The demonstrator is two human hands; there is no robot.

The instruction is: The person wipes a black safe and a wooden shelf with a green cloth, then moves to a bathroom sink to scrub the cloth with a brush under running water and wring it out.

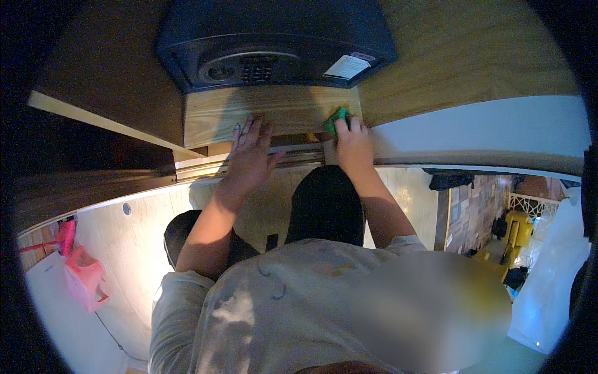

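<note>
My right hand (354, 142) grips a small green sponge or cloth (335, 124), pressed against the right end of a light wood-grain shelf (289, 110). Which of the two it is, I cannot tell. Palm down with its fingers apart, my left hand (252, 145) rests at the front of the same shelf and holds nothing. Just behind the fingers stands a dark electronic safe (299, 68) with a keypad (257, 69), a round knob and a white label bearing writing.
Wooden side panels (467, 61) flank the shelf. A gap and metal-looking rails (299, 156) run along its front edge. A pink plastic stool or container (86, 280) is at lower left. Yellow objects (516, 229) and a translucent sheet (553, 262) appear at right.
</note>
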